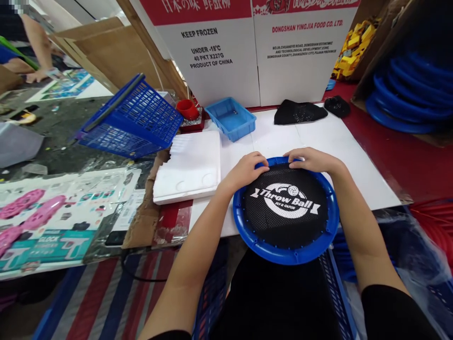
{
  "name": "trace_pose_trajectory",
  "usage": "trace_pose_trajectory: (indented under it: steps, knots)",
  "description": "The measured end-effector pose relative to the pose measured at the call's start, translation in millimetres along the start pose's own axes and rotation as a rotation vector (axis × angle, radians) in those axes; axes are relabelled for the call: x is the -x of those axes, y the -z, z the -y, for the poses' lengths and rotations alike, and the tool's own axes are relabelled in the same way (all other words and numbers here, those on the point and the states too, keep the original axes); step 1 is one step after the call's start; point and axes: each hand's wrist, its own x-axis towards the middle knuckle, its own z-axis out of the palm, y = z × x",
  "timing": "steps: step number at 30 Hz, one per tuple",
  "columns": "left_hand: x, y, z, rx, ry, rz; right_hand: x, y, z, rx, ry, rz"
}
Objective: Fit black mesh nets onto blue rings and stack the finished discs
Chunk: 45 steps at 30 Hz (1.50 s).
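Observation:
A round blue plastic ring [247, 236] with black mesh [262, 215] stretched across it fills the space in front of my body. White print on the mesh reads "Throw Ball". At the far rim, my left hand [247, 171] grips the left part with fingertips over the edge of the mesh. My right hand [313, 159] pinches the same rim a little further right, its thumb and fingers on the edge. The ring's near side hangs past the table edge, above my lap. Small pegs dot the rim around the mesh.
Beyond the ring, a blue tray [233, 120] and black mesh pieces [300, 112] lie on the white tabletop [364, 174]. White foam [191, 165] and a tilted blue basket [141, 118] sit left. Blue rings [399, 94] fill a carton right. A co-worker's hand [40, 74] rests far left.

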Motion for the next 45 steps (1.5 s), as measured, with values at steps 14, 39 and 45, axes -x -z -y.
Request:
trace_pose_trajectory:
  steps: [14,39,45]
  knots:
    - [-8,-8.9,21,0.210,0.208,-0.107,-19,-14,-31,-0.145,0.020,-0.165]
    - [-11,0.5,24,-0.002,0.081,-0.053,-22,-11,-27,-0.090,-0.010,-0.085]
    - [-14,0.0,25,-0.066,0.042,-0.007,-21,-11,-26,-0.083,-0.017,-0.080]
